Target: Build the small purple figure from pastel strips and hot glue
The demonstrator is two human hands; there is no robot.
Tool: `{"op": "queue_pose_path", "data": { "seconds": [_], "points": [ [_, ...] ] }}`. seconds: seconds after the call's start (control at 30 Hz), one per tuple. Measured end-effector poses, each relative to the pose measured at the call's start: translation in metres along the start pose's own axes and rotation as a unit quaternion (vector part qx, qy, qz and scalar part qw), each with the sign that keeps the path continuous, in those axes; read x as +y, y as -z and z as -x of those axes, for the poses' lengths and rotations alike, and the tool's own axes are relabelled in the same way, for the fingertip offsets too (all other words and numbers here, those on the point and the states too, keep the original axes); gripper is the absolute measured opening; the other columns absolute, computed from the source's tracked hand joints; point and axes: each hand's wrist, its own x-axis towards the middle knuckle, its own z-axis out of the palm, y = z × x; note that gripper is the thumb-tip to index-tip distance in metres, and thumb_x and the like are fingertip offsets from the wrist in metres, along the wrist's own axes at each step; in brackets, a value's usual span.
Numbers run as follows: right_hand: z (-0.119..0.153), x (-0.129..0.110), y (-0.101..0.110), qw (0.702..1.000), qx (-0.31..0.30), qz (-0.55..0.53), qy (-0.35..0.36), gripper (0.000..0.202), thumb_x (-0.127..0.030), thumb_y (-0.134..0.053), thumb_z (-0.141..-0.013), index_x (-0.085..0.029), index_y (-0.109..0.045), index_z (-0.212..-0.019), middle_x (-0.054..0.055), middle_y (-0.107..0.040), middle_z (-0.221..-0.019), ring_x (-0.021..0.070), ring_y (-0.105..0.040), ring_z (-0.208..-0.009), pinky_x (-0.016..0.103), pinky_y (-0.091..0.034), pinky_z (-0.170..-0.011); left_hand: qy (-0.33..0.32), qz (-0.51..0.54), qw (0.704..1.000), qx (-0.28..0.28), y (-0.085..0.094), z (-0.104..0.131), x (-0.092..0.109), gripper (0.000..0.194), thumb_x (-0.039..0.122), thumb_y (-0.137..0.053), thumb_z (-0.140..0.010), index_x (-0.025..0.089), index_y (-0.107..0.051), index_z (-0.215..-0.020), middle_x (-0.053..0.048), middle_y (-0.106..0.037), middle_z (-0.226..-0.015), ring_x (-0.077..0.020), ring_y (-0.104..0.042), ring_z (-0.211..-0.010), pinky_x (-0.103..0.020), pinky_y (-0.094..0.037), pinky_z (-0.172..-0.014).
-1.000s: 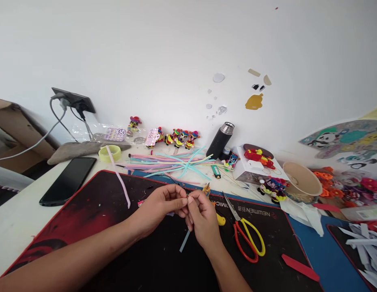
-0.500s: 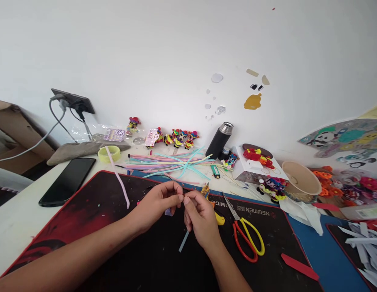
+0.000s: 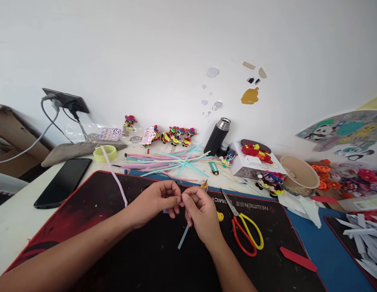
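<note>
Over the black desk mat (image 3: 151, 259), my left hand (image 3: 162, 200) and my right hand (image 3: 200, 213) meet fingertip to fingertip. Both are closed in a pinch, and whatever lies between the fingertips is too small or hidden to make out. A pale blue-grey strip (image 3: 183, 237) sticks out below my right hand; I cannot tell if the hand holds it or it lies on the mat. Scissors with one red and one yellow handle (image 3: 241, 227) lie right of my right hand. A yellow object (image 3: 220, 216) shows partly behind that hand.
Pastel pipe cleaners (image 3: 170, 162) lie in a pile behind the mat, near a black flask (image 3: 218, 136). A phone (image 3: 63, 182) and a yellow tape roll (image 3: 105, 154) are at left. Small colourful figures (image 3: 179, 136) line the wall. A beige bowl (image 3: 299, 174) stands at right, with white strips (image 3: 363, 237) nearer.
The camera view has shifted slightly, so the desk items sit a little further left and higher. Both hands stay pinched together at nearly the same spot.
</note>
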Motion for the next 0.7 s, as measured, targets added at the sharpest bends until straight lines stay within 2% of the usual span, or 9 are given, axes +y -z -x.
{"op": "queue_pose_path", "data": {
  "seconds": [0.23,0.43,0.7],
  "points": [
    [-0.0001,-0.0007,0.0013,1.0,-0.004,0.009,-0.001,0.034,-0.051,-0.072,-0.093,-0.019,-0.062,-0.089,-0.003,-0.066,-0.069,0.0026,-0.041,-0.036,0.016,-0.026,-0.035,-0.005,0.014,1.0,-0.003,0.0009,0.0014,-0.002,0.03,0.036,-0.085,-0.078,0.015,-0.064,-0.083,0.0,-0.069,-0.072,-0.0121,-0.063,-0.06,-0.024,-0.052,-0.059],
    [0.0022,0.0008,0.0014,1.0,-0.013,0.015,-0.01,0.034,-0.051,-0.071,-0.094,-0.02,-0.061,-0.089,-0.011,-0.049,-0.051,0.0045,-0.036,-0.034,0.016,-0.027,-0.035,-0.032,0.01,0.999,0.01,0.0032,-0.0012,-0.0033,0.028,0.037,-0.084,-0.081,0.015,-0.066,-0.085,0.002,-0.065,-0.068,-0.0107,-0.058,-0.06,-0.023,-0.046,-0.06],
    [0.0008,-0.0007,0.0006,1.0,-0.006,0.011,-0.016,0.038,-0.056,-0.071,-0.092,-0.02,-0.058,-0.087,-0.012,-0.047,-0.049,0.0046,-0.035,-0.033,0.016,-0.026,-0.035,-0.025,0.027,0.999,0.012,0.0059,-0.0012,-0.003,0.036,0.042,-0.088,-0.078,0.014,-0.071,-0.094,0.0,-0.067,-0.074,-0.0118,-0.059,-0.061,-0.024,-0.046,-0.059]
  ]
}}
